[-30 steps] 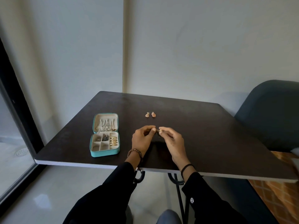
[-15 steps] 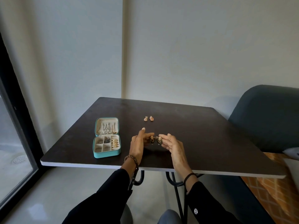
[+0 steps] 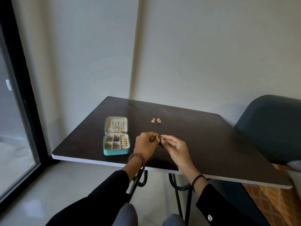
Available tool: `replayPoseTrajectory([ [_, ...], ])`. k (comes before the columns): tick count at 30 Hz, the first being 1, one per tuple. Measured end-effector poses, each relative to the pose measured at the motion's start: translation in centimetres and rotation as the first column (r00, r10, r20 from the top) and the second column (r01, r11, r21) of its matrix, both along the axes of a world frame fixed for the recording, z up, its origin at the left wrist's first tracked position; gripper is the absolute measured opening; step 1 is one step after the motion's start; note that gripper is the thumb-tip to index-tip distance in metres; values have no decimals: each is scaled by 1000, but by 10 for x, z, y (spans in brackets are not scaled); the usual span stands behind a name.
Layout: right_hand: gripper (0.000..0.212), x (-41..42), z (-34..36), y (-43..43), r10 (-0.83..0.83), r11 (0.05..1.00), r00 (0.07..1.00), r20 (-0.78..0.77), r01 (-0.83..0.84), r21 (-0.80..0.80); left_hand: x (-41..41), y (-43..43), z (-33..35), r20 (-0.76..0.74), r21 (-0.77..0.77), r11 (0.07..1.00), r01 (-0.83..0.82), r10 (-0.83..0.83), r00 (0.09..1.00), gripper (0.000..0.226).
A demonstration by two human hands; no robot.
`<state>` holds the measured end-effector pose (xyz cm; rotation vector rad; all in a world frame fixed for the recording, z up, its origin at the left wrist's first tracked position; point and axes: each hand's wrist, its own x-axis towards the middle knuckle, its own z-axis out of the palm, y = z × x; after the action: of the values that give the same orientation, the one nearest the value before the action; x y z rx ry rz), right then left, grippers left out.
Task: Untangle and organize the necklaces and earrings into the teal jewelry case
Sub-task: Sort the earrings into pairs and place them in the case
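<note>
Pale walls and a dark-framed window (image 3: 14,144) at the far left are recorded behind a dark table (image 3: 211,144). Item one, left part of the table: teal jewelry case (image 3: 116,152), laid open near the front edge, judged to be set within easy reach of the left hand. Silver necklaces (image 3: 116,128) are hung in its cream lid, and gold pieces (image 3: 124,141) are filed in the right-hand compartments of the base. Item two: left hand (image 3: 145,144), beaded bracelet at the wrist, fingers curled and pinched on one of two gold earrings (image 3: 157,138). These are held just above the table between both hands, presumably to be separated or paired before filing; finer detail cannot be told. Item three, farther back: two pinkish drop earrings (image 3: 156,120), laid side by side, not yet stored. Item four: right hand (image 3: 176,148), fingers pinched on the other gold earring. Item five, far right: dark upholstered chair (image 3: 268,128).
</note>
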<state>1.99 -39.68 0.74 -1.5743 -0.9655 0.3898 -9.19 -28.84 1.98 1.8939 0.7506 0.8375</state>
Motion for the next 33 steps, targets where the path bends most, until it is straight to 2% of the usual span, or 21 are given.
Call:
replayPoseTrajectory([
  [7,21,-31,23,37,71,996,997,-14,-70,49,-54,24,29,69,93,996,20,-27,997,16],
  [15,19,-74,29,83,160,987,981,114,-158,-24,-120,70,31,103,54,982,-179,172,980,23],
  [18,19,-90,25,97,201,979,962,187,-193,-62,-140,85,22,85,83,971,-224,217,972,23],
  [33,18,-121,4,112,257,958,886,387,-179,-225,-161,93,-2,69,37,983,-177,174,982,21],
])
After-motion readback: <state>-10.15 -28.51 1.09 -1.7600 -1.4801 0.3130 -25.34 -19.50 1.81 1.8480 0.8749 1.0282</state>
